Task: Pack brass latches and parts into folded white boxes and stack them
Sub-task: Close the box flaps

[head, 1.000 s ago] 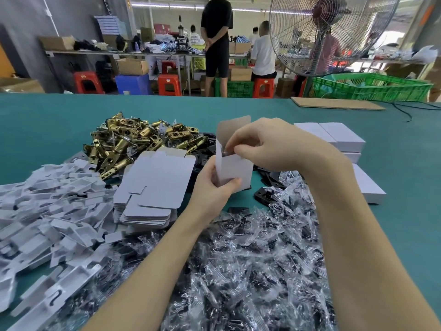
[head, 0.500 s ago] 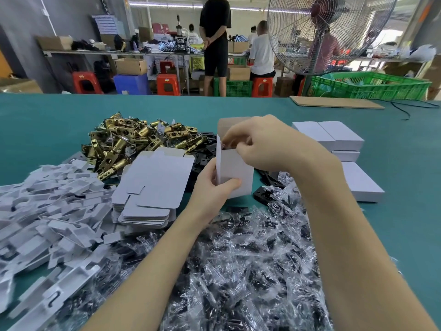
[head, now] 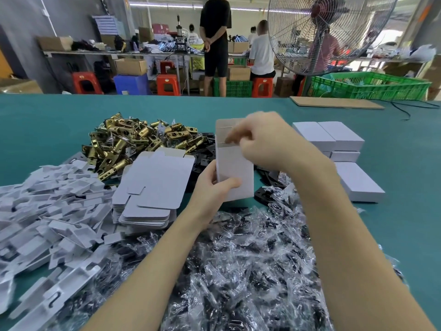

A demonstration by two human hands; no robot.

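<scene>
Left hand grips upright white card box; right hand pinches its brown-lined flap

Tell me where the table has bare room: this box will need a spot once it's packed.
Bare green table lies right of the finished white boxes, and beyond the brass latches. The near side is crowded: plastic-wrapped parts, white inserts, flat box blanks.

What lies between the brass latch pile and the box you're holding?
In the head view, black flat plates lie between the brass latch pile and the held box, with the flat box blanks just nearer.
</scene>
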